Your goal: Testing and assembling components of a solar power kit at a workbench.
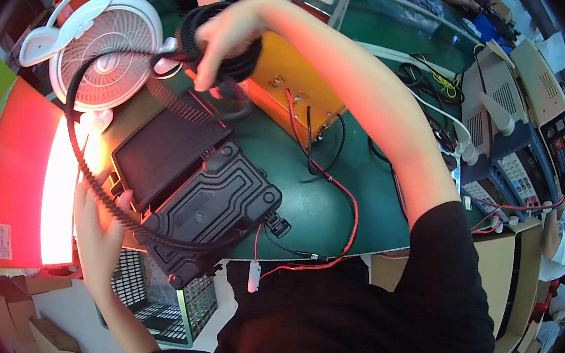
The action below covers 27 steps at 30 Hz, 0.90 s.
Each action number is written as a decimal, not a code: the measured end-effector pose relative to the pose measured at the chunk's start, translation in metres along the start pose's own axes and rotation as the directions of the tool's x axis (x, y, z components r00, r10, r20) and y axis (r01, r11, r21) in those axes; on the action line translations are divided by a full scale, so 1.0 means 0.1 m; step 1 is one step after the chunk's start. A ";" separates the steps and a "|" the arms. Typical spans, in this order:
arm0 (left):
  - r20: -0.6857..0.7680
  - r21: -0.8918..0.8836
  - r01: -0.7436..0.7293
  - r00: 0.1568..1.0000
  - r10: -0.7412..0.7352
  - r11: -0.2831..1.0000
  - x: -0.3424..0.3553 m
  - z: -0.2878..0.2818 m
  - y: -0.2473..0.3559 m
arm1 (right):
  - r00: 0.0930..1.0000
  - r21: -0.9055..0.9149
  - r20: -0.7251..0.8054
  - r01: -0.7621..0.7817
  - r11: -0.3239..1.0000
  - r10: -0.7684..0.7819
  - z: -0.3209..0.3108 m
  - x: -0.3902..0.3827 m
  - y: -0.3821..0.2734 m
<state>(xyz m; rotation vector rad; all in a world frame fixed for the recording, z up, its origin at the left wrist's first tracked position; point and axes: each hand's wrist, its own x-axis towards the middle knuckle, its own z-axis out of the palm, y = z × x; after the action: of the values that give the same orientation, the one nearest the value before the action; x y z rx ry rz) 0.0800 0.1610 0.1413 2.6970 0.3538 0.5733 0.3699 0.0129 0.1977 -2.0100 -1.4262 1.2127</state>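
My right hand [228, 40] reaches far across the bench and is closed around a coil of thick black ribbed cable [244, 61]. From there a long loop of it sweeps left and down, and it crosses the near part of a black hard plastic case [207, 207]. The case has a ridged top and a latch [277, 224] at its right side. Just behind it lies a flat dark panel [164, 150]; whether the two are joined I cannot tell. My left hand [102, 224] is at the case's left edge, thumb against it, fingers stretched out.
An orange metal box [301, 86] with thin leads stands behind the case. A white fan [107, 54] is at the far left, beside a glowing red panel [21, 181]. Bench instruments [520, 167] line the right. A green crate [197, 317] sits below the bench edge.
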 end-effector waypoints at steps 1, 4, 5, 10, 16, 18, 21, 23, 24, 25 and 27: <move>-0.058 -0.007 0.061 0.996 -0.061 0.998 -0.15 -0.03 -0.01 | 0.983 -0.191 0.094 -0.135 0.972 0.155 -0.22 0.14 -0.03; 0.051 -0.260 0.391 0.919 -0.392 0.883 -0.49 -0.07 -0.09 | 0.887 -0.166 -0.459 -0.040 0.985 -0.041 -0.13 0.41 -0.18; 0.140 -0.415 0.404 0.914 -0.382 0.815 -0.55 -0.02 -0.14 | 0.856 -0.326 -0.454 0.099 0.940 -0.247 -0.14 0.40 -0.13; 0.453 -0.873 0.482 0.856 -0.249 0.069 -0.78 0.25 -0.38 | 0.665 -0.406 -0.670 0.043 0.913 -0.329 0.34 -0.12 -0.11; 0.523 -0.827 0.560 0.795 -0.306 0.041 -0.72 0.28 -0.57 | 0.533 -0.239 -0.841 -0.216 0.947 -0.090 1.13 -0.95 0.64; 0.570 -0.815 0.579 0.797 -0.202 -0.017 -0.58 0.27 -0.33 | 0.524 -0.365 -0.820 -0.166 0.916 -0.232 1.36 -0.99 0.91; 0.561 -0.822 0.569 0.800 -0.212 -0.024 -0.58 0.33 -0.24 | 0.544 -0.327 -0.812 -0.124 0.937 -0.212 1.40 -1.00 0.92; 0.494 -0.856 0.516 0.833 -0.250 0.026 -0.63 0.36 -0.14 | 0.557 -0.333 -0.800 -0.103 0.937 -0.223 1.39 -1.00 0.95; 0.479 -0.855 0.510 0.845 -0.238 0.093 -0.63 0.38 -0.09 | 0.547 -0.336 -0.803 -0.088 0.938 -0.236 1.39 -1.01 0.96; 0.460 -0.851 0.501 0.856 -0.234 0.159 -0.64 0.39 -0.05 | 0.542 -0.342 -0.801 -0.064 0.938 -0.255 1.38 -1.00 0.97; 0.505 -0.830 0.548 0.817 -0.278 0.104 -0.56 0.40 0.08 | 0.560 -0.354 -0.786 -0.061 0.933 -0.262 1.37 -0.99 0.99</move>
<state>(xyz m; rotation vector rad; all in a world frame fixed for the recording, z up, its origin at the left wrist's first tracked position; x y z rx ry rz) 0.0489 0.1249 0.0912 1.2506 0.4687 0.1479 0.3025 -0.1382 0.0933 -2.1882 -1.2326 -0.1556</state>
